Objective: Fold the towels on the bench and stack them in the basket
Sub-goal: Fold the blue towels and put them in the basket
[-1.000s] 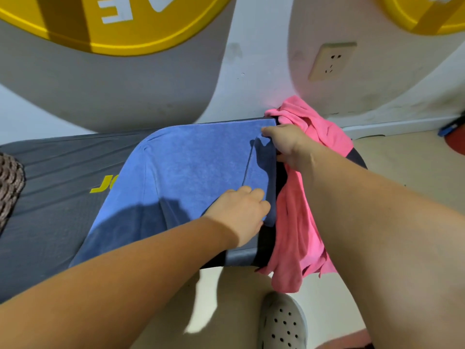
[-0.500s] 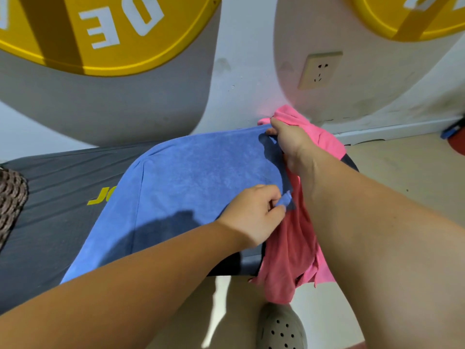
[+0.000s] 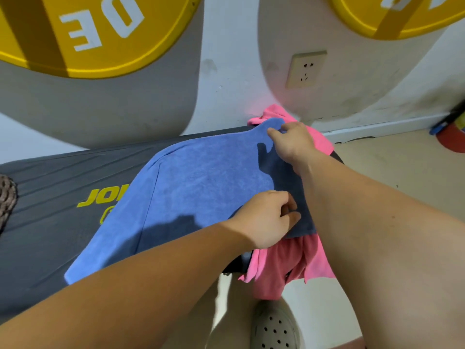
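Observation:
A blue towel [image 3: 201, 187] lies spread over the right half of the dark grey bench [image 3: 50, 192]. My right hand [image 3: 293, 142] pinches its far right corner, lifted a little off the bench. My left hand [image 3: 266, 219] pinches the near right corner, raised as well. A pink towel [image 3: 284, 268] is bunched under and beyond the blue one, hanging off the bench's right end. A bit of the woven basket [image 3: 6, 200] shows at the left edge.
The wall with a socket [image 3: 305, 69] stands right behind the bench. Yellow discs [image 3: 83, 34] hang above. A grey perforated shoe [image 3: 275, 326] is on the beige floor below the bench end. A red and blue object [image 3: 450, 134] lies far right.
Both hands went from lying on the towel's right edge to pinching its two right corners and lifting them. The view shifted slightly.

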